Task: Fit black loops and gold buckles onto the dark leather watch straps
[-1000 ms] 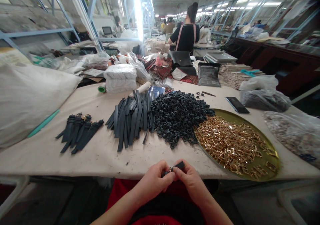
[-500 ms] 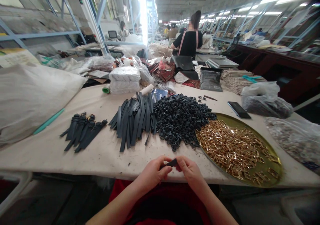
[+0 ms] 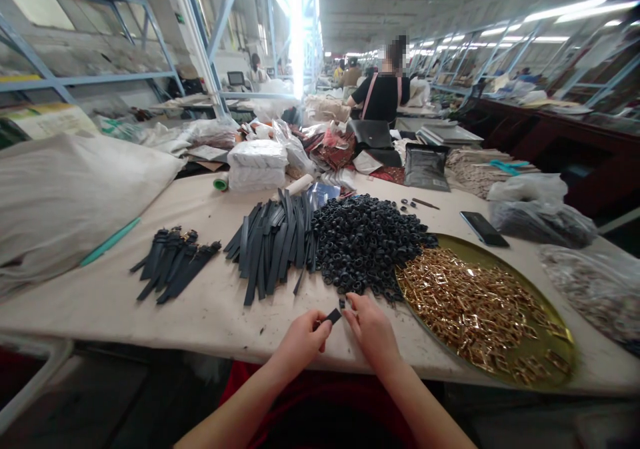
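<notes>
My left hand (image 3: 306,337) is closed around a black strap (image 3: 333,316), whose flat end sticks out past thumb and forefinger. Just right of it, my right hand (image 3: 371,328) has a small black loop (image 3: 342,304) at its fingertips, held close to the strap's end. Beyond my hands rises a heap of black loops (image 3: 367,242). A bundle of loose black straps (image 3: 273,242) lies left of the heap. On the right, a round brass-coloured tray (image 3: 547,362) bears many gold buckles (image 3: 465,302).
Black straps with gold fittings (image 3: 180,262) lie grouped at the left. A phone (image 3: 484,228) and plastic bags (image 3: 543,209) lie right of the heap. White wrapped packs (image 3: 257,164) and scraps fill the table's back. A co-worker (image 3: 383,96) is farther off.
My hands have moved apart slightly, the right one reaching forward toward the heap. A small loop now shows at its fingertips; the strap stays in my left hand. The view has shifted slightly.
</notes>
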The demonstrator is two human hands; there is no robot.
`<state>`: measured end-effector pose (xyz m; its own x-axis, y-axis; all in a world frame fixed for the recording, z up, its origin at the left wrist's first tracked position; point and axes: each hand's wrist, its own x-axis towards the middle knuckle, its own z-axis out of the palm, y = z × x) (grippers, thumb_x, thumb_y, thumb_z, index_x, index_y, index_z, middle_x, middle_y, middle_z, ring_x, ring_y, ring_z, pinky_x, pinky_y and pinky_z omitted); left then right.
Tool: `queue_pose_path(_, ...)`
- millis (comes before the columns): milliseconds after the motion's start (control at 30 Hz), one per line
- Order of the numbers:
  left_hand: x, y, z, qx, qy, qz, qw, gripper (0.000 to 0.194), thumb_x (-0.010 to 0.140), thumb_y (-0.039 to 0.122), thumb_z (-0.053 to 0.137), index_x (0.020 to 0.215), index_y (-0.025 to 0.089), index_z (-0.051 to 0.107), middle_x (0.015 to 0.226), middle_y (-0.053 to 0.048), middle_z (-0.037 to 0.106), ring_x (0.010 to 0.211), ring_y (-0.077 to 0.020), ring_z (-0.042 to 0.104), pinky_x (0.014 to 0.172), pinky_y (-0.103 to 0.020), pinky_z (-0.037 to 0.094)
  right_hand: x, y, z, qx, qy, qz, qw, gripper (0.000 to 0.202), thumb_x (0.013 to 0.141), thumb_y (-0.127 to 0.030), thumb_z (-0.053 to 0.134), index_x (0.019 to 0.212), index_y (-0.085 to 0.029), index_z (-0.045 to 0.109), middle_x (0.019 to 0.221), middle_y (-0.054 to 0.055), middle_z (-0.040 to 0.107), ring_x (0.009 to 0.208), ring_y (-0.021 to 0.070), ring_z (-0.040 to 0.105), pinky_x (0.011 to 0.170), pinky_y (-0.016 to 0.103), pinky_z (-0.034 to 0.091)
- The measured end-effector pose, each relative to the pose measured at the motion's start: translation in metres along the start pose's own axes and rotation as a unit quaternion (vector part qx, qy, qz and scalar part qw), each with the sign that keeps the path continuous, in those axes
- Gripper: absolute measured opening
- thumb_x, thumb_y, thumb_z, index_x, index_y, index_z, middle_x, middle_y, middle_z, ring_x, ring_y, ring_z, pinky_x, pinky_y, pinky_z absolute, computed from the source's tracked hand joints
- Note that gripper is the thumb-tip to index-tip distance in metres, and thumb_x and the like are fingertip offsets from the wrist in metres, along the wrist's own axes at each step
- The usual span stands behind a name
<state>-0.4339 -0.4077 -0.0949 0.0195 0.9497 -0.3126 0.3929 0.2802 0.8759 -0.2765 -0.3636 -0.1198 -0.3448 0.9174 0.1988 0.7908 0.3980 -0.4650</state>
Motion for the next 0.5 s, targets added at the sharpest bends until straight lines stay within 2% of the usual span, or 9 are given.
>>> queue_pose_path(67, 0.002, -0.001, -0.001, 0.010, 0.010, 0.002, 1.000, 0.021, 0.079, 0.036, 0.041, 0.070, 0.018, 0.049, 0.044, 0.007, 0.046, 0.046, -0.0110, 0.046, 0.050, -0.021, 0.033, 0.007, -0.002, -0.003, -0.007, -0.027, -0.023, 0.999, 0.028, 0.084, -0.020, 0.041, 0.109, -0.017, 0.053, 0.090, 0.008, 0.058, 0.081, 0.0184, 0.054, 0.070, 0.028, 0.039)
queue_pose_path(133, 0.002, -0.002, -0.003, 0.014, 0.015, -0.001, 1.000, 0.021, 0.078, 0.036, 0.041, 0.071, 0.018, 0.049, 0.044, 0.007, 0.046, 0.046, -0.0111, 0.045, 0.050, -0.022, 0.033, 0.013, -0.005, -0.003, -0.017, -0.047, -0.034, 0.998, 0.026, 0.083, -0.017, 0.042, 0.105, -0.020, 0.056, 0.087, 0.007, 0.058, 0.079, 0.0178, 0.055, 0.068, 0.027, 0.039)
queue_pose_path(300, 0.002, -0.005, -0.005, 0.015, 0.020, -0.004, 1.000, 0.022, 0.079, 0.036, 0.041, 0.071, 0.018, 0.049, 0.045, 0.007, 0.045, 0.045, -0.0108, 0.044, 0.051, -0.022, 0.033, 0.017, -0.008, 0.001, 0.015, -0.045, -0.019, 0.999, 0.021, 0.081, -0.017, 0.043, 0.093, -0.020, 0.060, 0.085, 0.007, 0.059, 0.077, 0.0181, 0.055, 0.068, 0.028, 0.040)
queue_pose_path(400, 0.002, -0.003, -0.004, 0.017, 0.027, 0.000, 0.999, 0.022, 0.079, 0.037, 0.041, 0.071, 0.018, 0.050, 0.046, 0.007, 0.046, 0.046, -0.0112, 0.046, 0.051, -0.022, 0.033, 0.015, -0.007, 0.003, 0.144, -0.019, 0.035, 0.989, 0.022, 0.078, -0.015, 0.044, 0.095, -0.018, 0.058, 0.090, 0.008, 0.059, 0.084, 0.0194, 0.055, 0.076, 0.033, 0.041)
queue_pose_path(433, 0.002, -0.001, -0.004, 0.018, 0.033, 0.004, 0.999, 0.022, 0.079, 0.037, 0.041, 0.072, 0.018, 0.050, 0.046, 0.006, 0.046, 0.047, -0.0114, 0.046, 0.051, -0.022, 0.033, 0.013, -0.006, 0.002, 0.215, -0.018, 0.069, 0.974, 0.021, 0.077, -0.018, 0.047, 0.095, -0.018, 0.058, 0.089, 0.007, 0.060, 0.083, 0.0193, 0.055, 0.077, 0.034, 0.042)
queue_pose_path(500, 0.002, 0.003, -0.003, 0.020, 0.047, 0.018, 0.999, 0.023, 0.080, 0.037, 0.040, 0.073, 0.017, 0.051, 0.048, 0.006, 0.047, 0.050, -0.0119, 0.048, 0.052, -0.022, 0.033, 0.009, -0.007, 0.000, 0.368, -0.041, 0.148, 0.917, 0.019, 0.074, -0.027, 0.055, 0.090, -0.016, 0.057, 0.083, 0.005, 0.061, 0.076, 0.0177, 0.056, 0.073, 0.034, 0.045)
